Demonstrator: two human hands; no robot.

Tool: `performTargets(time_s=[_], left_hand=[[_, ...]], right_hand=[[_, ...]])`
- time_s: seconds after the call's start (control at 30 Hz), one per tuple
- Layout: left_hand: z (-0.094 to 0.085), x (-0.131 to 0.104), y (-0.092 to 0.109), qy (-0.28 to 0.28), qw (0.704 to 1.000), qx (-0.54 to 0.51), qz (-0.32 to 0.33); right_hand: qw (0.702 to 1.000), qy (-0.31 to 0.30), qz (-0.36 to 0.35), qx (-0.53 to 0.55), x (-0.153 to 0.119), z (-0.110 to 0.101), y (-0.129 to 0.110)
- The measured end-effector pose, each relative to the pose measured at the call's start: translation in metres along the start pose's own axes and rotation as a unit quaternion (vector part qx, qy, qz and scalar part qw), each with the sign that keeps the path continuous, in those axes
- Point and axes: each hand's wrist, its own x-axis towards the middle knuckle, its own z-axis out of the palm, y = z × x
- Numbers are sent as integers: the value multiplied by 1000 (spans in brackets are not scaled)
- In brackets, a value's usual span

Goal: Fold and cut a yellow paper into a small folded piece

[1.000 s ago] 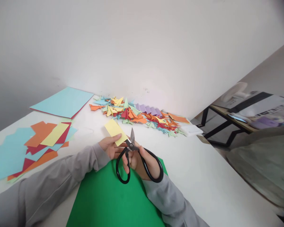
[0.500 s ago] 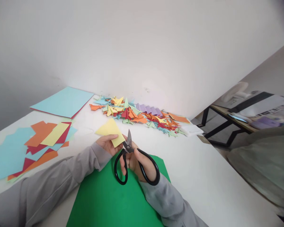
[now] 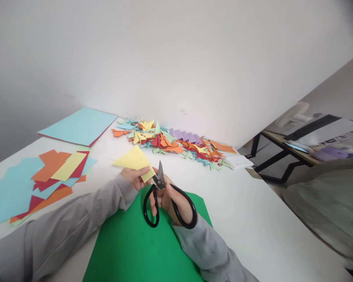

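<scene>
Between thumb and fingers, my left hand (image 3: 134, 176) pinches a folded piece of yellow paper (image 3: 135, 158), its pointed end toward the left. My right hand (image 3: 176, 197) has its fingers in the black handles of a pair of scissors (image 3: 159, 181). The scissor blades are spread apart, with the lower one at the paper's right edge; whether the paper lies between them I cannot tell. Both hands are above a green sheet (image 3: 147, 243) lying on the white table.
A heap of small folded paper pieces (image 3: 164, 143) in several colours lies along the wall. Cut paper pieces (image 3: 61, 166) are spread at left, below a stack of light blue sheets (image 3: 79, 125). Another table (image 3: 276, 143) and grey-green fabric (image 3: 320, 203) are at right.
My left hand and the yellow paper have shifted slightly left, and the paper's pointed end shows more to the left. The scissors stay almost in place, blades apart.
</scene>
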Motion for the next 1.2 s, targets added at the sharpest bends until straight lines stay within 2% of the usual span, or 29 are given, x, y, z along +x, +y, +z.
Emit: performTargets(time_s=[0.2, 0.4, 0.73, 1.2], left_hand=[[0, 0, 1, -4, 1000, 22, 21], [2, 1, 1, 23, 999, 8, 26], [1, -2, 5, -41, 999, -1, 18], [0, 0, 3, -22, 999, -6, 32]], right_hand=[[1000, 6, 8, 20, 1, 0, 0], [1000, 5, 12, 13, 1, -2, 1], [1000, 8, -8, 24, 1, -1, 0], [998, 0, -3, 65, 3, -3, 3]])
